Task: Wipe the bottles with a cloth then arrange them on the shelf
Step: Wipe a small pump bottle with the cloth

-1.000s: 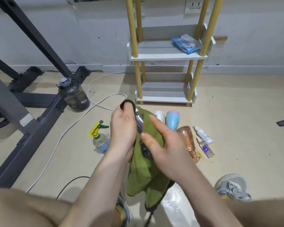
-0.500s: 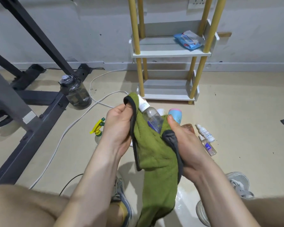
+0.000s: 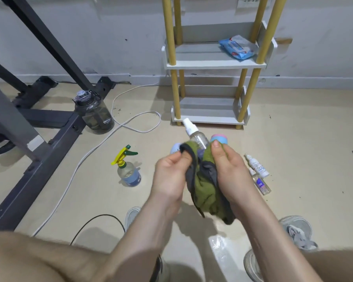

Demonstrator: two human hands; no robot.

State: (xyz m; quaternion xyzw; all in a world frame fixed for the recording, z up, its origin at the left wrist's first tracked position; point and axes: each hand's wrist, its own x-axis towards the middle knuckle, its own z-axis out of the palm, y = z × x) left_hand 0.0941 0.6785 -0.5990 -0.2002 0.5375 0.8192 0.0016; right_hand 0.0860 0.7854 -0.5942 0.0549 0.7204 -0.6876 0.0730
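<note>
Nearest in, between my shoes (image 3: 296,228), there's a glossy patch (image 3: 218,247) on the floor. Wet or just shine, I can't tell, but if it's wet, that's a slip waiting when I rise for the shelf. Up from there the cloth (image 3: 204,192) hangs bunched between my hands: left grip (image 3: 171,176) pinching its dark hem, right grip (image 3: 230,174) curled round the cloth-wrapped body of the spray bottle (image 3: 199,138), thumb on top. Only the clear shoulder and white nozzle poke out, tilted away from me. Here's the worry: I'm holding it through a loose fold, not skin on plastic, so one hard rub could send it sliding out nozzle-first onto the bottles lying below. The pink-and-blue capped bottle (image 3: 219,138) is just past my thumb, and the two small bottles (image 3: 257,166) lie off to my right. Squeeze that nozzle through the cloth and it may squirt. The trigger sprayer (image 3: 128,169) stands well apart on my left, safe enough. Farther out, a white cable (image 3: 139,123) loops near the left front leg of the shelf (image 3: 214,65), and that's a snag for a reaching arm. At the right rear corner of the upper tier, a wipes packet (image 3: 237,46) takes room I'll need to work around.
</note>
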